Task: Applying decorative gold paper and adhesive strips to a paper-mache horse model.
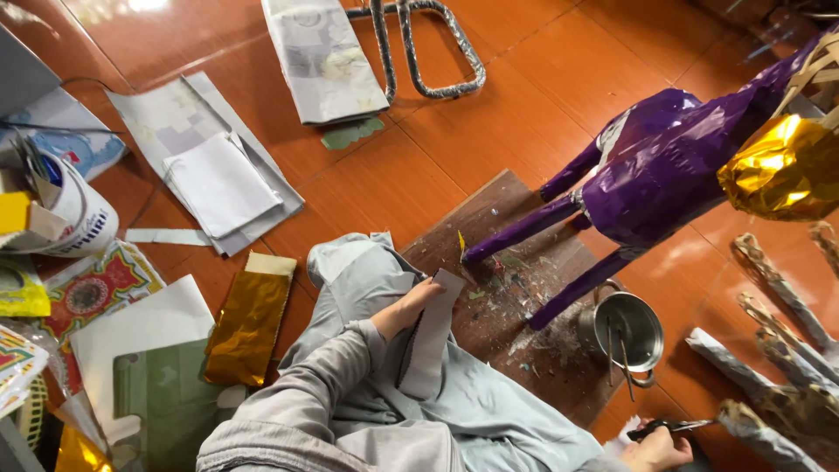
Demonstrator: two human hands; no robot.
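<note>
My left hand (411, 306) rests on my lap and grips a long grey paper strip (433, 336) that hangs down across my grey trousers. At the lower right, my right hand (655, 447) holds dark scissors (669, 426) with the blades pointing right. In front of my knees stands a purple foil-covered animal figure (651, 188) on thin legs, set over a dirty dark wooden board (516, 306). A crumpled gold foil piece (782, 166) sits on the figure's right end.
A small metal pot (625, 332) with tools stands by the board. Paper-wrapped stick frames (778, 350) lie at the right. Paper sheets (210, 166), a gold foil sheet (249, 319), patterned papers and a white tape roll (65, 210) litter the orange tile floor at left.
</note>
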